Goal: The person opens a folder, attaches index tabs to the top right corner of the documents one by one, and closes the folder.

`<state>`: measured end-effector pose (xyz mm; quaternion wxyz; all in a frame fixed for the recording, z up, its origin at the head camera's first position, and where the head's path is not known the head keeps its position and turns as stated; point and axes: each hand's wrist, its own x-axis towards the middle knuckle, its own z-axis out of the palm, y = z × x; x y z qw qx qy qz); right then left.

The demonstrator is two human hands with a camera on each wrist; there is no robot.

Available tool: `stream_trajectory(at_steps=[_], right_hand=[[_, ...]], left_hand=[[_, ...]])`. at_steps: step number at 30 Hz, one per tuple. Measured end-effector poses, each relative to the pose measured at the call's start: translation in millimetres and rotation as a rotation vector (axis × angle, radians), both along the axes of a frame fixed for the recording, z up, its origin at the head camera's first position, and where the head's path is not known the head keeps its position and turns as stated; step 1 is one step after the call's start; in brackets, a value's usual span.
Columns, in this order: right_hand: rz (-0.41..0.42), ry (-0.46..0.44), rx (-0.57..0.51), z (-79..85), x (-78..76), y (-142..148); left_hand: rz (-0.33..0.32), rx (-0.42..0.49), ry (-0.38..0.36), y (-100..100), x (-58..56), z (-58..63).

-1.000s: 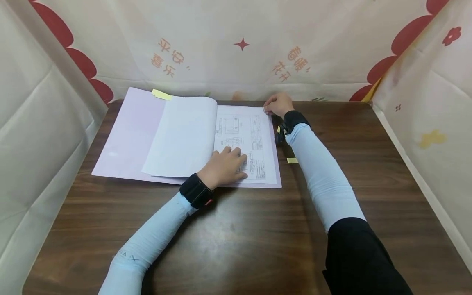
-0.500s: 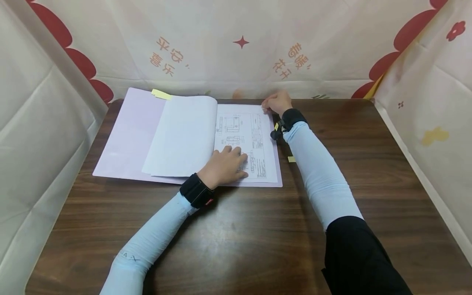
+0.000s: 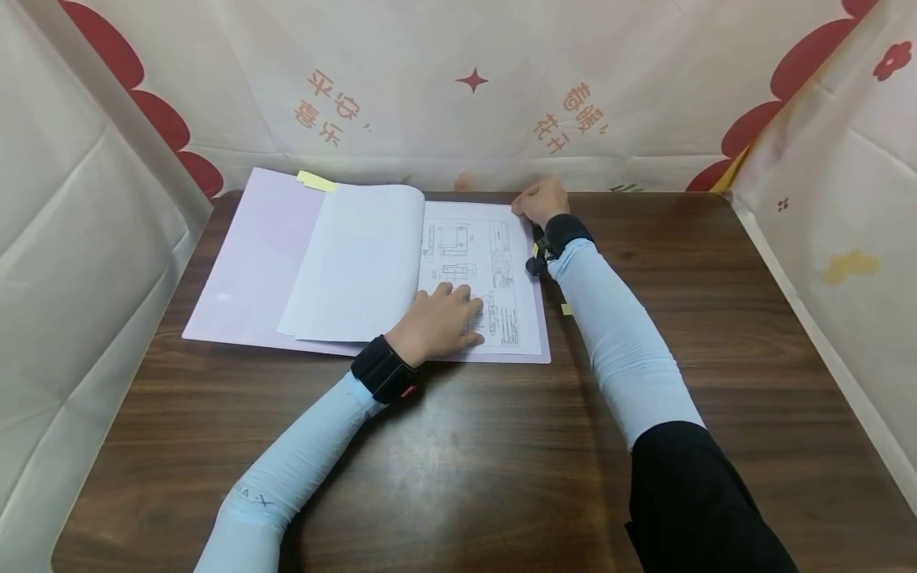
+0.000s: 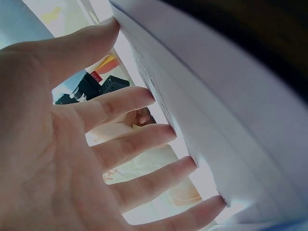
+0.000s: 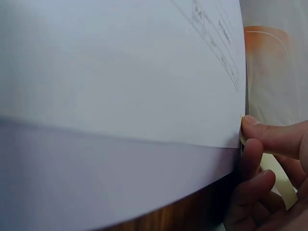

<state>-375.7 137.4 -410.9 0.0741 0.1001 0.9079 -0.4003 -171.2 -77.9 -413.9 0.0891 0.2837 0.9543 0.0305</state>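
Note:
A lilac folder [image 3: 243, 263] lies open on the table, with a blank white page [image 3: 358, 263] turned to its left side. On the right side is a sheet with technical drawings [image 3: 451, 247]. My left hand [image 3: 437, 322] lies spread on the lower part of this sheet, fingertips touching the paper in the left wrist view. At the sheet's far right corner, my right hand [image 3: 542, 201] pinches a pale yellow sticky strip [image 5: 279, 185] between thumb [image 5: 257, 127] and forefinger, right at the paper's edge. The strip trails back through the other fingers.
A yellow sticky tab [image 3: 317, 181] shows at the top edge of the turned page. Another small yellow strip [image 3: 567, 309] lies on the brown wooden table [image 3: 458, 461], partly hidden by my right forearm. Printed cloth [image 3: 430, 95] hangs behind the table and along both sides.
My right hand has stayed at the sheet's far right corner, with only slight shifts of fingers and wrist. My left hand has kept its place on the page.

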Motion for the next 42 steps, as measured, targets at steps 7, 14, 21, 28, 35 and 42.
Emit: stream_trajectory(at_steps=[7,14,21,28,35,42], right_hand=[[-0.014,0.014,0.04,-7.0,-5.4,1],[-0.02,0.024,0.108,-6.8,-8.5,4],[-0.028,0.037,0.136,-7.3,-2.6,8],[-0.044,0.04,0.141,-10.9,-1.8,8],[-0.053,0.049,0.221,-6.2,-4.7,15],[-0.054,0.073,0.173,4.3,-4.1,32]], left_hand=[[-0.003,-0.006,-0.007,1,0.0,0.7],[-0.007,-0.006,0.004,5,-0.7,1.8],[-0.012,-0.001,-0.009,8,-1.3,1.7],[-0.005,-0.004,-0.036,7,0.1,1.0],[-0.006,0.013,-0.035,6,-0.2,4.2],[0.021,0.005,-0.039,2,-0.1,5.3]])
